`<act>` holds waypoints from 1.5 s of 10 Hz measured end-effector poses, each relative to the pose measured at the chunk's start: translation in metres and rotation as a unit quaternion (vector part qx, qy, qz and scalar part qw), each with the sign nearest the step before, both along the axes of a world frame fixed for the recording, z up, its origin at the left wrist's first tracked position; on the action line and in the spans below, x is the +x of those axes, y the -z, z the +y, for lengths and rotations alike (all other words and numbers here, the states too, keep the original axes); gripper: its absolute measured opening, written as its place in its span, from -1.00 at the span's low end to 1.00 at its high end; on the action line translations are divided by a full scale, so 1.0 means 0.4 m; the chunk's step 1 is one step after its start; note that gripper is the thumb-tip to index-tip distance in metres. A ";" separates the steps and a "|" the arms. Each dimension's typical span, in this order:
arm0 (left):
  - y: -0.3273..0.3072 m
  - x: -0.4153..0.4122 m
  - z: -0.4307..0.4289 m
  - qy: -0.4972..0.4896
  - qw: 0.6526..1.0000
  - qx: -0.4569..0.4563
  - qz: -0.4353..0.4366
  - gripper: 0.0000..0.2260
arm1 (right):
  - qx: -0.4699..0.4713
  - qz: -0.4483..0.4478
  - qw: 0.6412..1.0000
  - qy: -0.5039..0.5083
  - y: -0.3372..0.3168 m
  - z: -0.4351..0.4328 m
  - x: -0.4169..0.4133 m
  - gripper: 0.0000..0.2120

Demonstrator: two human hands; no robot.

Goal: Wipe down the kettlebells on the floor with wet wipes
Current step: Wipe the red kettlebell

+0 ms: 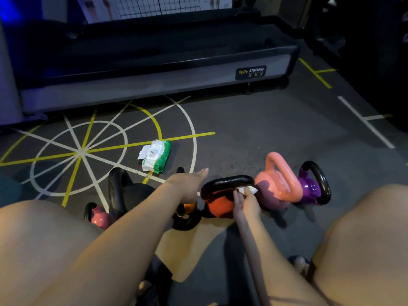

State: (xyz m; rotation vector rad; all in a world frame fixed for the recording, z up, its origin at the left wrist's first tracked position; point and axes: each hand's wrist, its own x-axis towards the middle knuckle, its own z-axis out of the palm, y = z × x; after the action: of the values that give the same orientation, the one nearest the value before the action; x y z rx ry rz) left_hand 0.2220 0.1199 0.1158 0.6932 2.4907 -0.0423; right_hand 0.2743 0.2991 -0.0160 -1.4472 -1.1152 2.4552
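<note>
White wet wipe [250, 190], pinched in my right grip [247, 202], presses on the orange kettlebell [219, 207] at its black handle [227, 181]. My left grip [189, 184] hovers spread beside it. By my judgement, the pink kettlebell [278, 180] and purple kettlebell [311, 188] farther along the floor [242, 140] remain to be wiped.

Crumpled wipe [250, 190] in right hand [247, 203] on handle [227, 181] of orange kettlebell [219, 208], left hand [189, 184] outstretched

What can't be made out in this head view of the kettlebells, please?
Head view:
- Half-hidden kettlebell: mostly covered by the left forearm.
- Orange kettlebell: right side hidden behind the right hand gripping the wipe.
- Wipes pack: print too small to read.
</note>
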 end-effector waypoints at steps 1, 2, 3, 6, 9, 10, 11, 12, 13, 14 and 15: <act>0.030 0.014 -0.009 -0.056 0.996 0.055 -0.048 -0.32 | -0.077 0.035 0.987 0.137 -0.012 -0.005 -0.007 -0.76; 0.089 0.029 0.014 -0.101 0.990 0.091 -0.028 -0.45 | -0.107 0.006 0.969 0.221 -0.037 -0.002 -0.029 -0.70; 0.104 0.009 0.015 -0.131 0.985 0.115 -0.016 -0.49 | -0.121 0.028 0.972 0.197 -0.065 -0.030 -0.039 -0.79; 0.105 -0.026 0.040 -0.181 0.974 0.139 -0.001 -0.56 | -0.161 0.030 0.968 0.191 -0.032 -0.036 -0.054 -0.86; 0.109 -0.048 0.051 -0.200 0.968 0.151 0.012 -0.75 | -0.046 0.092 0.993 0.052 -0.027 -0.116 0.014 -0.83; 0.109 -0.054 0.053 -0.204 0.966 0.155 0.011 -0.73 | 0.081 0.064 0.993 -0.053 -0.033 -0.098 0.021 -0.64; 0.110 -0.053 0.052 -0.210 0.965 0.154 0.006 -0.71 | 0.182 0.034 0.970 -0.160 -0.017 -0.052 -0.006 -0.24; 0.112 -0.045 0.051 -0.212 0.963 0.165 0.008 -0.71 | 0.142 0.022 0.975 -0.170 -0.019 -0.030 0.005 -0.33; 0.109 -0.045 0.046 -0.210 0.963 0.167 -0.004 -0.72 | 0.107 0.056 0.989 -0.085 -0.010 -0.074 0.014 -0.61; 0.114 -0.057 0.032 -0.205 0.962 0.179 -0.016 -0.73 | 0.164 0.022 0.980 -0.107 -0.022 -0.118 0.034 -0.88; 0.115 -0.062 0.027 -0.212 0.959 0.187 -0.014 -0.73 | 0.092 0.044 0.986 -0.133 -0.031 -0.112 0.043 -0.84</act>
State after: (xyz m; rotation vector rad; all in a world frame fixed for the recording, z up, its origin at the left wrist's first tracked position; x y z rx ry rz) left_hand 0.1973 0.1307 0.0697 0.2831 2.5898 0.6054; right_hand 0.2915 0.2543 -0.0035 -1.1947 -1.5572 2.4707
